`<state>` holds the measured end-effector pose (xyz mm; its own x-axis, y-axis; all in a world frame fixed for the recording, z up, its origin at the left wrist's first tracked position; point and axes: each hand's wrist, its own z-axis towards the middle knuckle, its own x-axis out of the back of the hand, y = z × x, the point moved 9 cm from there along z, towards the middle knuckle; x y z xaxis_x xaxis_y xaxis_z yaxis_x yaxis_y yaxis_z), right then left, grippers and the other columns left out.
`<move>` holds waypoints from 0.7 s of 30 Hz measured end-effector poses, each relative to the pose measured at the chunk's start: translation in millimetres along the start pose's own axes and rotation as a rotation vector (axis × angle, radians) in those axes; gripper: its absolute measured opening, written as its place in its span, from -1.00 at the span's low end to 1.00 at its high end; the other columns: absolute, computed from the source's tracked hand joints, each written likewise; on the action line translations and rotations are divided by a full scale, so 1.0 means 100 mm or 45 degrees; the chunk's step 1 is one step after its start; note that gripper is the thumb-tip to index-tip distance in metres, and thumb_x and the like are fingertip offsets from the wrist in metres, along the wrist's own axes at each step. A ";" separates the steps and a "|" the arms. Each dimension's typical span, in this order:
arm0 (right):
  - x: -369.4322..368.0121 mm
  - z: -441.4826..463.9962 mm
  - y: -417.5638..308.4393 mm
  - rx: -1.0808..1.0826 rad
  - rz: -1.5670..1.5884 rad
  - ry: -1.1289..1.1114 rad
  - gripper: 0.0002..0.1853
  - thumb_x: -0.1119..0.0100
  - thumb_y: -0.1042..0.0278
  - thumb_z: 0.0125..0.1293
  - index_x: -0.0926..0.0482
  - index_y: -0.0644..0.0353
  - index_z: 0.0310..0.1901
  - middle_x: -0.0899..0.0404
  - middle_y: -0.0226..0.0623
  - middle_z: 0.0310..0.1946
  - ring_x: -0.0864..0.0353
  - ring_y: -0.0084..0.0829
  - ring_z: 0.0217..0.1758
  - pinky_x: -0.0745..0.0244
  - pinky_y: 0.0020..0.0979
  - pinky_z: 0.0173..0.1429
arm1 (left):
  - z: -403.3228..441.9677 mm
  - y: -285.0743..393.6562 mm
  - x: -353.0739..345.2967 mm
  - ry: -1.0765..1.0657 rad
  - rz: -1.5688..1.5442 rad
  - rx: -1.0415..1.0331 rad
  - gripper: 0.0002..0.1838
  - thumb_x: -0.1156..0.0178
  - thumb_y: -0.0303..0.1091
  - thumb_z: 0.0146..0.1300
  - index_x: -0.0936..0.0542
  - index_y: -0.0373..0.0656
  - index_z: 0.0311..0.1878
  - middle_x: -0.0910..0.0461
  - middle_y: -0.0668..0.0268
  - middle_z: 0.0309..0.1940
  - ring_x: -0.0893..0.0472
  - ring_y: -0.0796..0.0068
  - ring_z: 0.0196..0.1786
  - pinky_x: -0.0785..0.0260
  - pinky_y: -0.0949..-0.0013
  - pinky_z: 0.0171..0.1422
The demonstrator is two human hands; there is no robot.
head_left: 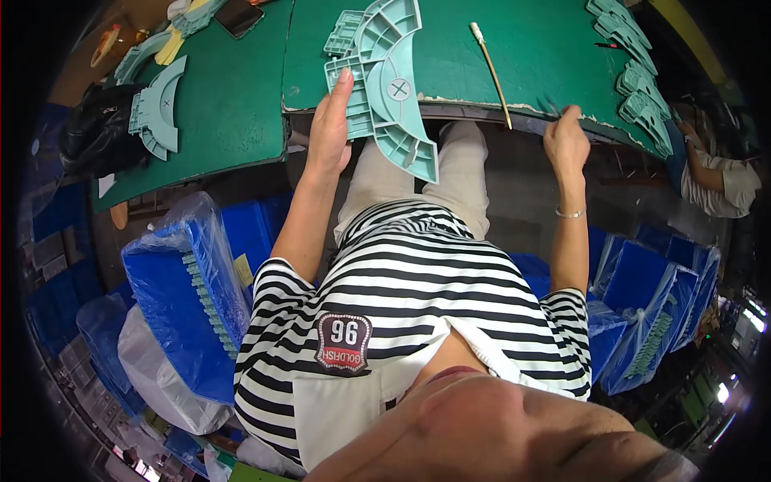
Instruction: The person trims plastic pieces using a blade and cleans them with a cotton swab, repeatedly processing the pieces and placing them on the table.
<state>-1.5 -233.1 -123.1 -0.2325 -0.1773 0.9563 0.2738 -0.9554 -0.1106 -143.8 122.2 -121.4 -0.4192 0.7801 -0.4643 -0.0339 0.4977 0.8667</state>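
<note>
My left hand (331, 128) grips a curved light-teal plastic part (399, 72) by its ribbed left side, the thumb lying on its face. The part is raised at the table's front edge, and a round mark with a cross shows on it. My right hand (567, 145) is closed in a pinch near the edge at the right; something thin, dark and blurred shows at its fingertips, too unclear to name. Between the hands, a thin stick with a white tip (491, 72) lies on the green table (530, 56), its lower end over the edge.
More teal parts lie at the left (161, 108) and in a row at the right (642, 88). A phone (238, 16) and a black bag (100, 132) are at the left. Plastic-lined blue bins (173, 297) stand on both sides. Another person's arm (703, 173) shows at the far right.
</note>
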 end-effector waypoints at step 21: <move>0.62 -0.25 -1.47 0.188 1.379 -0.762 -0.89 -0.11 0.42 0.31 -0.46 0.21 -0.19 -0.33 -0.45 -0.73 -0.27 -0.62 -0.67 -0.14 -0.46 -0.54 | 0.01 0.52 0.44 0.417 0.000 -0.642 -0.61 -0.23 -0.31 0.34 -0.48 -0.31 0.15 -0.60 0.24 -0.01 -0.62 0.50 -0.10 -0.52 0.40 -0.04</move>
<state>-79.7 -109.8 -54.5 0.6286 -0.6841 0.3698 0.1707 -0.3425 -0.9239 -162.8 183.3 -97.2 -0.6743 0.5827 -0.4537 -0.4268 0.1939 0.8833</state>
